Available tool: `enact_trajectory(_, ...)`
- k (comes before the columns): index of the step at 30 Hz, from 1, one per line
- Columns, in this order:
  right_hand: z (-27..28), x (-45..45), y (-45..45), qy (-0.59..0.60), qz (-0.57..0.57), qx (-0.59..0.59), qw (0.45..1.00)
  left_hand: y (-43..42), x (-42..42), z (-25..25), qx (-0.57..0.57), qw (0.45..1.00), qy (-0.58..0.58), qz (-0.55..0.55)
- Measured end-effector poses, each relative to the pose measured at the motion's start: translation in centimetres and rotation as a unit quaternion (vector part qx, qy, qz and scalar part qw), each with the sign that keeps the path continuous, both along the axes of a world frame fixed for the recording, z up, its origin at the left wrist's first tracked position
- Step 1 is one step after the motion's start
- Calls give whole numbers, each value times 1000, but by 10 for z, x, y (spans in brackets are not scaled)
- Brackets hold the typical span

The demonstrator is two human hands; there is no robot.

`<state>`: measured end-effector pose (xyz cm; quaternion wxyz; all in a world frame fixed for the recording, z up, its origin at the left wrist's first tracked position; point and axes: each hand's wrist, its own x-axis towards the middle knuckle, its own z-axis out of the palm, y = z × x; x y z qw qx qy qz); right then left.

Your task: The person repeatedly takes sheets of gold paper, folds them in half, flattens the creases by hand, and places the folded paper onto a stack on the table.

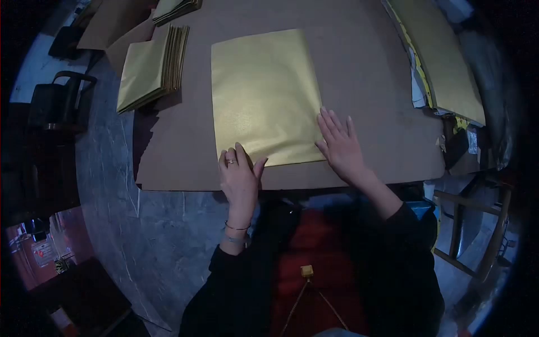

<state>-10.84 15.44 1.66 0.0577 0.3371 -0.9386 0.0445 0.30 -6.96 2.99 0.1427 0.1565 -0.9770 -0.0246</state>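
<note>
A large gold paper sheet point(264, 95) lies on the brown cardboard-covered table in front of me. Its right side curves over softly like a fold; whether it is one layer or several I cannot tell. My left hand point(240, 177) rests at the sheet's lower left corner, fingers slightly bent on the paper and thumb spread apart. Along the lower right edge my right hand point(341, 147) lies flat with its fingers stretched out, touching the paper. Neither hand grips anything.
A stack of folded gold paper point(147, 73) sits at the table's left edge, with another gold stack point(173, 8) behind it. On the right lies a long pile of gold sheets point(443, 62) with torn wrapping. Chairs point(477, 236) stand beside the table.
</note>
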Motion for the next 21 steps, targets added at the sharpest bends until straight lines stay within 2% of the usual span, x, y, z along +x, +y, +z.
enact_trajectory(2,3,0,3,-2,8,10,1000,2,-1,4,13,999,-34,19)
enact_trajectory(8,15,1,17,-40,53,40,997,2,0,3,-11,1000,-20,10)
enact_trajectory(11,22,3,26,-81,81,66,991,1,-1,4,-5,999,-32,16)
enact_trajectory(13,32,-1,29,-186,69,74,977,1,0,3,2,1000,-17,13)
enact_trajectory(14,38,-5,30,-182,71,74,978,1,0,3,8,1000,-4,8)
enact_trajectory(16,46,-14,30,-250,70,-26,965,-2,1,3,20,1000,5,3)
enact_trajectory(18,44,-17,18,-221,81,-43,971,-5,2,4,30,997,56,-51)
enact_trajectory(20,35,-16,-1,-102,152,17,983,-3,2,9,66,991,81,-84)
enact_trajectory(21,45,-10,-10,-138,179,-19,974,-2,3,10,72,989,90,-97)
